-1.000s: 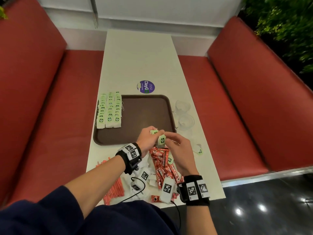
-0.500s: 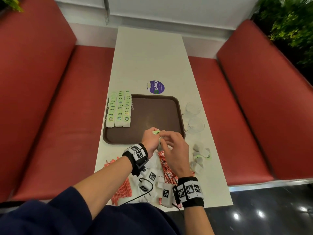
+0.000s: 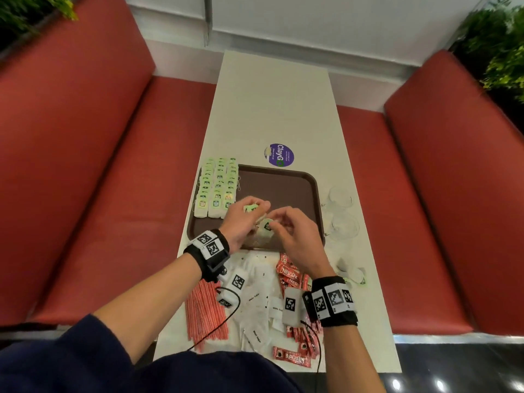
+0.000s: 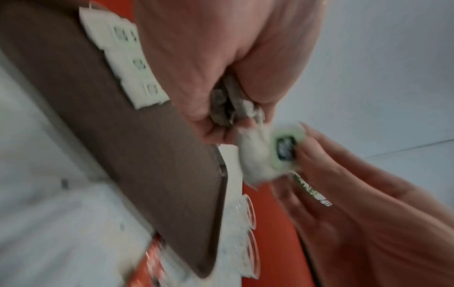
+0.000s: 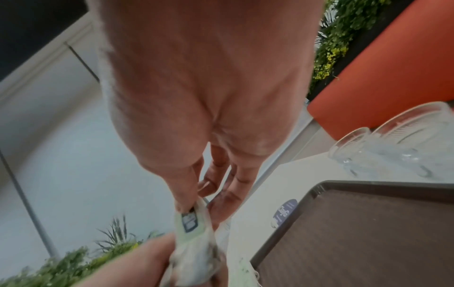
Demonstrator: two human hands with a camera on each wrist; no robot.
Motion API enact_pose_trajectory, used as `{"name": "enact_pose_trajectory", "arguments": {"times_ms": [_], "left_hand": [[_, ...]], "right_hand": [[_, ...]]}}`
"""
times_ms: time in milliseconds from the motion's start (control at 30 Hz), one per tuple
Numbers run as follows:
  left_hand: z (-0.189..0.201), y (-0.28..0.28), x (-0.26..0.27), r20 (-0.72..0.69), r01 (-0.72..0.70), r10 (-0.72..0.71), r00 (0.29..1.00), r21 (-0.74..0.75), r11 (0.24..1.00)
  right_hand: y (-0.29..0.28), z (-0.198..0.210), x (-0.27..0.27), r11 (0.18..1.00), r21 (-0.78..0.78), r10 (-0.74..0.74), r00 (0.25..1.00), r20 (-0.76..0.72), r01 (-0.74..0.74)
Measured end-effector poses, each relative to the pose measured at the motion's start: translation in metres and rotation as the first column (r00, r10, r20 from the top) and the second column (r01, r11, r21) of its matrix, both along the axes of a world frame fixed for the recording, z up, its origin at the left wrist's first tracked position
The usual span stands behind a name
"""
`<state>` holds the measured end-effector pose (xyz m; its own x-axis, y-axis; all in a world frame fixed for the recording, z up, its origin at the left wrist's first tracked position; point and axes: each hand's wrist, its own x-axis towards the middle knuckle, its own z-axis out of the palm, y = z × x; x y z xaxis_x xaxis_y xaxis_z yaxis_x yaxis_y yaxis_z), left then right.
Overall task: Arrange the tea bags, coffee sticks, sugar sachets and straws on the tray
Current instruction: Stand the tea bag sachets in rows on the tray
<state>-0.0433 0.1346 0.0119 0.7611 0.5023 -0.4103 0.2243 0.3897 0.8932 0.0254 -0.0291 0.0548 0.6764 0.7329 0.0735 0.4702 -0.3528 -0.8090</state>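
Tea bags (image 3: pixel 216 191) already lie in three neat rows at the tray's (image 3: pixel 286 182) left end, while coffee sticks (image 3: pixel 289 276), sugar sachets (image 3: pixel 256 296) and straws (image 3: pixel 202 313) wait on the desk (image 3: pixel 272 103) near its front edge. Above the tray, the left hand (image 3: pixel 241 219) clenches a small bunch of bags and the right hand (image 3: pixel 295 236) pinches one bag's (image 4: pixel 260 155) green tag (image 4: pixel 285 147). To do this well, I would draw that bag free gently so its string doesn't snag the bunch, then lay it flat, tag up, just beside the third row.
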Motion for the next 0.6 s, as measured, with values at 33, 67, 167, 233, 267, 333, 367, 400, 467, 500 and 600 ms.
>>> {"name": "enact_pose_trajectory", "arguments": {"times_ms": [33,67,167,233,267,333,367,400,467,500,600], "left_hand": [[0.003,0.012,-0.006,0.028,0.039,-0.04,0.999,0.042,0.998],[0.006,0.023,-0.012,0.039,0.089,-0.093,0.995,0.091,0.992],[0.018,0.045,-0.027,0.049,0.26,-0.275,0.96,0.199,0.945],[0.02,0.052,-0.031,0.036,0.339,-0.364,0.931,0.29,0.895],[0.019,0.054,-0.031,0.013,0.359,-0.387,0.922,0.346,0.867],[0.014,0.056,-0.029,-0.017,0.351,-0.385,0.923,0.446,0.823],[0.011,0.055,-0.028,-0.037,0.335,-0.361,0.932,0.468,0.818],[0.009,0.056,-0.027,-0.051,0.303,-0.316,0.947,0.464,0.833],[0.004,0.058,-0.03,-0.066,0.211,-0.203,0.977,0.438,0.874],[0.001,0.06,-0.032,-0.065,0.172,-0.16,0.985,0.434,0.884],[-0.006,0.073,-0.043,-0.106,0.118,-0.079,0.991,0.424,0.898]], "right_hand": [[0.003,0.005,0.005,1.0,0.009,-0.001,1.0,0.001,0.001],[0.005,0.009,0.009,1.0,0.017,-0.009,1.0,0.004,0.009],[0.019,0.017,0.022,0.999,0.025,-0.029,0.999,0.024,0.029],[0.03,0.018,0.03,1.0,0.019,-0.019,1.0,0.023,0.018],[0.035,0.018,0.031,1.0,0.02,-0.01,1.0,0.021,0.009],[0.047,0.018,0.033,0.999,0.022,0.034,0.999,0.021,-0.035],[0.054,0.017,0.031,0.998,0.013,0.057,0.998,0.014,-0.057],[0.062,0.016,0.031,0.997,0.004,0.074,0.997,-0.001,-0.074],[0.073,0.011,0.03,0.995,-0.019,0.1,0.995,-0.023,-0.1],[0.08,0.007,0.031,0.993,-0.036,0.11,0.994,-0.014,-0.111],[0.1,-0.004,0.031,0.983,-0.097,0.16,0.987,0.015,-0.158]]}}
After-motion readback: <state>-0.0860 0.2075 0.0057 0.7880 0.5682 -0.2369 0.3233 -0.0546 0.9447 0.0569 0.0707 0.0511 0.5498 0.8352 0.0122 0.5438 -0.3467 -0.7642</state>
